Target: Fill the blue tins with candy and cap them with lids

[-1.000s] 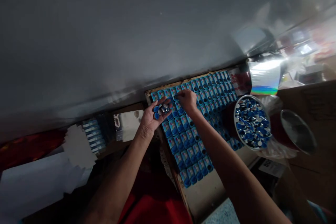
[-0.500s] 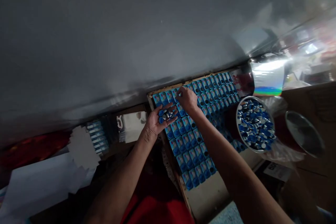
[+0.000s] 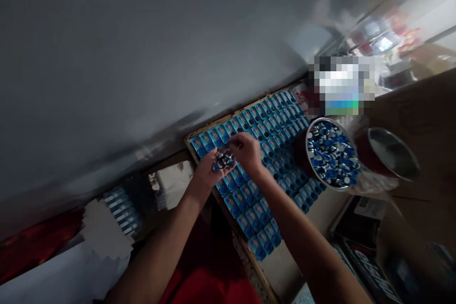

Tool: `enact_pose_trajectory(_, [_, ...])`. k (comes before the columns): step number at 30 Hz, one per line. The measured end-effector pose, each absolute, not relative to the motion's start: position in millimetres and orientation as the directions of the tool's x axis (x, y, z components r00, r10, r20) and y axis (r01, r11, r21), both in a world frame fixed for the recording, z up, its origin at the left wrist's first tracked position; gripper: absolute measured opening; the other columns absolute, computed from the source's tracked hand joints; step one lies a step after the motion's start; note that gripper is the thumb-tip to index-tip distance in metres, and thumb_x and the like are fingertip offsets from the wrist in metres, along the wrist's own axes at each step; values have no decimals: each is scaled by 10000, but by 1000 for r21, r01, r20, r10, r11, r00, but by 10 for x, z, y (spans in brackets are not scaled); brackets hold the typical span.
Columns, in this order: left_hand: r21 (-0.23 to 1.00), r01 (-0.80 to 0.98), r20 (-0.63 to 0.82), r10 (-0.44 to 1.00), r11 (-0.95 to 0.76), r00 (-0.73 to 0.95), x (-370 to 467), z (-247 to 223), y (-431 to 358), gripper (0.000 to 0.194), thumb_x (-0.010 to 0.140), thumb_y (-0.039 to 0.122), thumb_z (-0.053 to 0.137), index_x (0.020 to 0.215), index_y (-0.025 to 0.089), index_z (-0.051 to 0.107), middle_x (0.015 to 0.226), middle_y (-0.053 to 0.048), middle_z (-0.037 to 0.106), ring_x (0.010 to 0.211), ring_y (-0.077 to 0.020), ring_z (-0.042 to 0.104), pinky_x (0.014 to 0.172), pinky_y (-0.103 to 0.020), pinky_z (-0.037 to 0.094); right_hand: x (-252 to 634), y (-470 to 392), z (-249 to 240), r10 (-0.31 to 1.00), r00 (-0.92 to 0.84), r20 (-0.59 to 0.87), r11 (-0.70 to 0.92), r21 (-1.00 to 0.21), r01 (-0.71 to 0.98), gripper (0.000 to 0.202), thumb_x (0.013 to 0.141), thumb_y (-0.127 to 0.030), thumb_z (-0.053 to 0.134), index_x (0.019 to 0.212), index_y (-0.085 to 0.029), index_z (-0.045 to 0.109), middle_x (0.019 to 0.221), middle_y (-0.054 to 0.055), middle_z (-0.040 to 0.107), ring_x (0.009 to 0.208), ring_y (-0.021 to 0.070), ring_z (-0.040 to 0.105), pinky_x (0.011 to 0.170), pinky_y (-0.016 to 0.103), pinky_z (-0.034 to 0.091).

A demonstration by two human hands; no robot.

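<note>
My left hand (image 3: pixel 205 171) is palm up and cupped around a small pile of round blue and silver discs (image 3: pixel 224 160). Right beside that palm is my right hand (image 3: pixel 250 152), its fingers pinched at the edge of the pile. Whatever sits between those fingertips is too small to make out. Under both hands lie rows of blue cards (image 3: pixel 254 218), many with a round blue piece or a dark round spot at one end. A wooden-edged board (image 3: pixel 262 279) carries the cards.
To the right, a dark red pot (image 3: pixel 301 149) is full of similar discs (image 3: pixel 333 156). A second pot (image 3: pixel 394 152) lies tilted beyond it, with clear plastic around. Boxes (image 3: pixel 366 251) stand below. Left are a clear-wrapped pack (image 3: pixel 174 183) and white sheets (image 3: pixel 71 270). A grey wall (image 3: pixel 142 47) runs behind.
My right hand has come from over the back rows of cards to my left palm. My left hand still cups the discs. The whole view has shifted and tilted a little.
</note>
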State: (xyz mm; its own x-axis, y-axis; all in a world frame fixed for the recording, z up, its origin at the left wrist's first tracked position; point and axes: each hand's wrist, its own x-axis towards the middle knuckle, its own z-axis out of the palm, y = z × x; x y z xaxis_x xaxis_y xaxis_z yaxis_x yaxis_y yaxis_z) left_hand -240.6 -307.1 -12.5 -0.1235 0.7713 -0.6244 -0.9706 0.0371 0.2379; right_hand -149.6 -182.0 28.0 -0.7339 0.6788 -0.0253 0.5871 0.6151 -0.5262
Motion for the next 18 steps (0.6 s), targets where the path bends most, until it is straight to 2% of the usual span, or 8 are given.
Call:
enact_pose_trajectory(2, [154,-987,-654,754,56,-59,-2410,-128,-2946,302,986,315,501,1149,139,684,1105,-135,750,1071,-298,716,1003,-532,553,-1538,-1472,223,754,-650,-95,556,-435,708,170,882,-225,598,958,-207,748,941,18,749,874,153,670,811,240,475])
enact_pose_trajectory(4, [104,-994,-677,735,34,-45,-2424,-119,-2862,329,1001,323,492,1180,119,679,1138,-151,746,1096,-303,711,1002,-537,559,-1630,-1203,147,743,-637,-206,563,-322,761,147,864,-243,627,929,-217,756,959,22,763,905,172,687,814,252,478])
enact_pose_trajectory(10, [137,-991,-665,740,-13,-102,-2476,-116,-2741,366,1000,355,526,1248,127,668,1144,-159,750,1135,-318,700,1016,-567,554,-1991,-949,33,688,-598,-411,610,-120,784,176,807,-221,691,973,-245,742,1091,81,762,997,255,706,779,303,500])
enact_pose_trajectory(15, [131,-991,-672,736,8,-82,-2525,-144,-2762,392,1005,385,520,1282,136,642,1182,-165,740,1149,-315,698,1021,-564,549,-2072,-858,74,674,-585,-451,612,-102,784,274,731,-254,808,992,-262,727,1066,78,769,1006,277,706,801,318,503])
enact_pose_trajectory(18, [109,-993,-680,732,34,-49,-2523,-112,-2859,413,1001,423,521,1265,131,648,1192,-172,733,1150,-324,695,1010,-561,553,-1988,-938,197,665,-614,-426,628,-126,768,217,800,-273,760,1014,-270,722,1070,59,761,1006,253,694,817,311,492])
